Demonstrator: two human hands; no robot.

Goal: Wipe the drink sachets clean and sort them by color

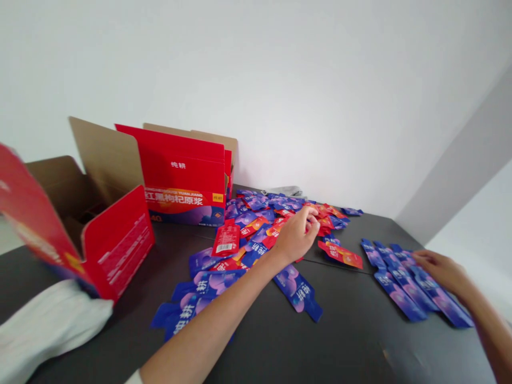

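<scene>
A loose heap of blue-purple drink pouches (256, 201) and red-orange pouches (227, 234) spreads over the dark table. My left hand (298, 234) reaches above its right part with curled fingers; whatever they grip is hidden. At the right, several blue pouches (402, 282) lie side by side in two overlapping rows. My right hand (442, 272) is closed at the upper end of a blue pouch (442, 301) there. Between the hands lie a single red pouch (342, 254) and, nearer me, a blue pouch (296, 288).
An open red carton (120, 245) with raised flaps stands at the left. Behind it is another red carton (180, 176). White cloth (56, 320) lies at the lower left. Grey material (286, 190) sits behind the heap, near the white wall (304, 96).
</scene>
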